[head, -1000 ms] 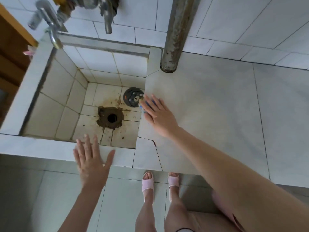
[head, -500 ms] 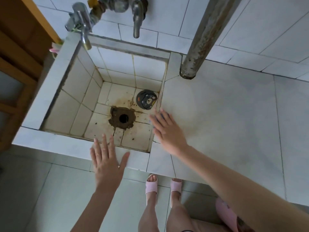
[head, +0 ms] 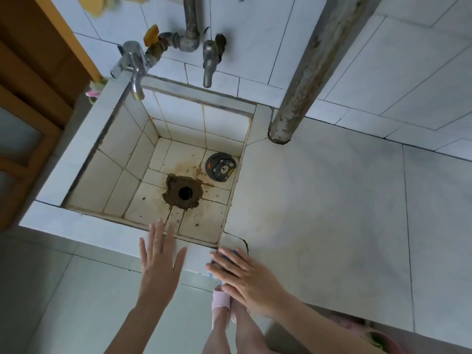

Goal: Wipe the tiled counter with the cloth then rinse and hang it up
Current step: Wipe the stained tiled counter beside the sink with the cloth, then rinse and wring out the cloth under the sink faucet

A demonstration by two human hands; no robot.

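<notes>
Down at the front edge of the surface [head: 332, 213], the right hand [head: 246, 277] is laid flat on a blue cloth [head: 231, 254]. Its fingers [head: 224, 264] are spread and pressed on top of the cloth, not curled around it. Only a small bit of the cloth is seen, past the fingertips and under the palm. The cloth is set on the front corner of the surface, just beside the sink [head: 84, 154], near a crack [head: 242, 241] in the tile.

The left hand [head: 159, 261] is held open with its fingers spread, and nothing is held in it. It is seen over the front rim of the sink, just beside the right hand but not touching it. Whether it rests on the rim cannot be told.

A dark, rusty drain hole [head: 184, 192] is seen in the sink floor. A round grey plug [head: 221, 168] with a bear face is lying flat near the right wall of the sink. Two taps [head: 135, 70] are fixed to the wall above the sink. A thick grey pipe [head: 306, 80] is stood on the back of the surface. Pink slippers [head: 221, 302] are seen on the floor below.
</notes>
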